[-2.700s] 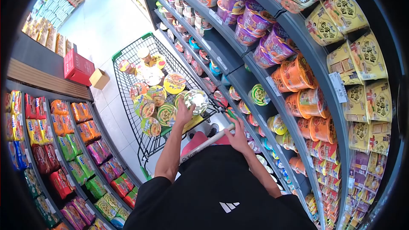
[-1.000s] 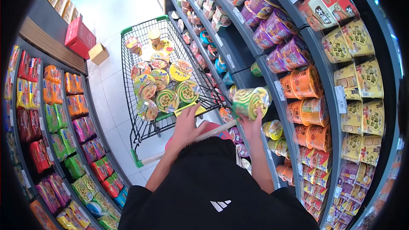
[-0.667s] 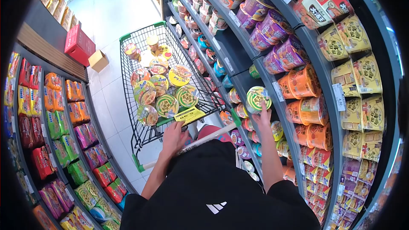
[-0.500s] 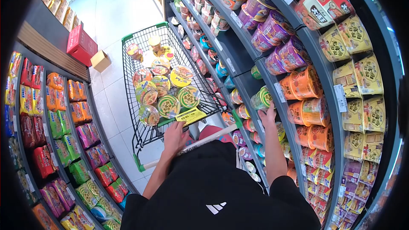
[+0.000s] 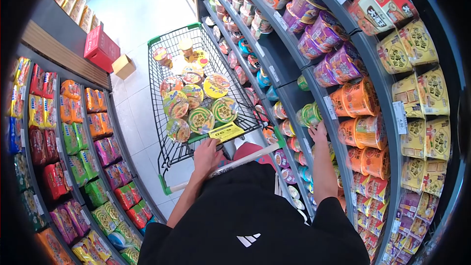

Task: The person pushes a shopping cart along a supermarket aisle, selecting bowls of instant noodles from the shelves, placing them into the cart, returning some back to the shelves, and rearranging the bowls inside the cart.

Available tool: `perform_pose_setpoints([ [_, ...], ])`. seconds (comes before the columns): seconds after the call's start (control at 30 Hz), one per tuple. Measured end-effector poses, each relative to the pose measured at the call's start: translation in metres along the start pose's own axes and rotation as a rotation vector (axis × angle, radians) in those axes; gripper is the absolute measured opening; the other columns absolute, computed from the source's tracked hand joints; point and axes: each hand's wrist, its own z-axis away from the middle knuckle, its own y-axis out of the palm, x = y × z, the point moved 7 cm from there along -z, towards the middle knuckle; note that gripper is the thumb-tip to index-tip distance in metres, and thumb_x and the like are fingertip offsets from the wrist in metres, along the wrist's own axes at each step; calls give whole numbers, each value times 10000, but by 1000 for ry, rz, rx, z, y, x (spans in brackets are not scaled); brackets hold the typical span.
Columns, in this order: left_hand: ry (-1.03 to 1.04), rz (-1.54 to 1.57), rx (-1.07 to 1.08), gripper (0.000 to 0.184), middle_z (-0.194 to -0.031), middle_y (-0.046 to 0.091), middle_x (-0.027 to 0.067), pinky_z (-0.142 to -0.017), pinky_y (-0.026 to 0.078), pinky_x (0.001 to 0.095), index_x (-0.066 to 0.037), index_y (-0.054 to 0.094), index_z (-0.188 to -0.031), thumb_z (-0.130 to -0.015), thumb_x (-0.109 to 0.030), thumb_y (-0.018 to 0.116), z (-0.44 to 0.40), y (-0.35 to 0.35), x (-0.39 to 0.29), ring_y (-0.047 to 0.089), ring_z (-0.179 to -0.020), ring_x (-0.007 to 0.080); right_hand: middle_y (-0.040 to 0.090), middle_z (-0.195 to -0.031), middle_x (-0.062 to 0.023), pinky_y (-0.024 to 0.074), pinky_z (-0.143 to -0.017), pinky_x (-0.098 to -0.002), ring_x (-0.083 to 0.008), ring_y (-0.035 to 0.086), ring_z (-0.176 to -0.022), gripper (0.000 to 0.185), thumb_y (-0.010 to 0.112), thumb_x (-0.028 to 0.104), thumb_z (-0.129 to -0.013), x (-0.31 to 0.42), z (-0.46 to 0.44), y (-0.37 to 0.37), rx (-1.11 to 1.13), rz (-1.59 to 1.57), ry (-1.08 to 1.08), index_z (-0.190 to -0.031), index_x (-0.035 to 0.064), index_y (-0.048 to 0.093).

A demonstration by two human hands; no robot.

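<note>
My right hand (image 5: 319,134) is at the shelf on the right, its fingers apart and stretched against the near side of a green noodle bowl (image 5: 309,114). The fingers are not wrapped round the bowl. Beyond the cart's handle (image 5: 235,166), my left hand (image 5: 208,155) is closed at the near edge of a yellow price card (image 5: 225,132) and seems to pinch it. Some of its fingers are hidden. Several noodle bowls lie in the shopping cart (image 5: 156,88), including a green-lidded bowl (image 5: 201,119) and a yellow-lidded bowl (image 5: 216,85).
Orange noodle tubs (image 5: 360,96) and purple noodle tubs (image 5: 338,64) line the right shelf. Bagged noodles (image 5: 78,140) fill the left shelf. Past the cart's left side, a red box (image 5: 101,49) and a small cardboard box (image 5: 123,66) stand on the floor.
My right hand has slid slightly down along the green bowl's near side. The bowl keeps its place on the shelf. The whole view has shifted a little; my left hand stays by the card.
</note>
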Motion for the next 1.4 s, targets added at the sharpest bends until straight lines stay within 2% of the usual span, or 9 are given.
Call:
perform_pose_setpoints([
  [0.13,18,-1,-30,423,-1163,710,131,-901,577,478,-57,706,-1223,-832,-190,795,1,-3,-2,693,-1087,354,452,-1668,-29,476,-1165,-531,-304,498,-1484,806,566,687,-1061,-14,-56,-26,-180,97,-14,-1683,214,369],
  [0.23,-5,16,-2,426,-1168,712,131,-911,574,486,-59,704,-1261,-887,-242,793,-1,-4,-4,694,-1080,356,433,-1684,-101,407,-1214,-595,-385,430,-1532,910,617,702,-1017,5,-67,-28,-222,334,-391,-1709,187,329],
  [0.37,-36,111,162,681,-1280,695,226,-1023,545,511,-83,598,-1501,-934,-398,805,-6,-9,-8,673,-1180,420,371,-1608,-343,374,-1204,-669,-568,423,-1460,1022,726,568,-982,10,68,9,-603,785,-354,-1658,-58,283],
  [0.6,-207,347,68,896,-1476,605,293,-1159,478,490,30,467,-1593,-920,-417,854,-57,-20,43,597,-1368,442,324,-1672,-284,278,-1260,-648,-494,315,-1561,862,807,279,-941,-39,271,120,-30,827,-1195,-1638,49,355],
  [0.67,-221,152,-12,889,-1513,582,290,-1168,472,464,35,472,-1586,-915,-406,855,-80,-14,72,578,-1401,434,321,-1682,-278,219,-1292,-642,-469,277,-1594,852,809,296,-926,-55,318,149,154,887,-1104,-1626,63,383],
  [0.73,-330,18,46,1031,-1638,444,289,-1209,403,580,-42,389,-1657,-849,-462,872,-96,10,104,430,-1518,478,325,-1679,-276,162,-1313,-642,-466,265,-1600,896,831,348,-882,-76,341,168,199,1185,-1190,-1615,58,404],
  [0.83,-423,-192,142,1225,-1762,251,271,-1189,294,781,-226,244,-1751,-759,-538,891,-105,43,136,169,-1637,521,468,-1573,-239,251,-1259,-606,-430,394,-1514,694,805,313,-883,-78,348,174,295,1229,-1269,-1480,51,569],
  [0.93,-413,-419,346,1275,-1767,262,255,-1170,304,806,-280,213,-1766,-730,-536,912,-100,56,132,116,-1659,511,599,-1438,-181,315,-1198,-567,-363,504,-1420,535,780,282,-869,-77,345,175,302,1191,-1342,-1341,54,671],
  [1.4,-370,-582,265,1410,-1805,229,170,-1134,307,857,-288,146,-1781,-663,-611,940,-110,65,127,18,-1644,582,698,-1309,-117,323,-1192,-560,-311,583,-1318,385,735,267,-863,-82,326,177,290,1195,-1302,-1195,73,759],
])
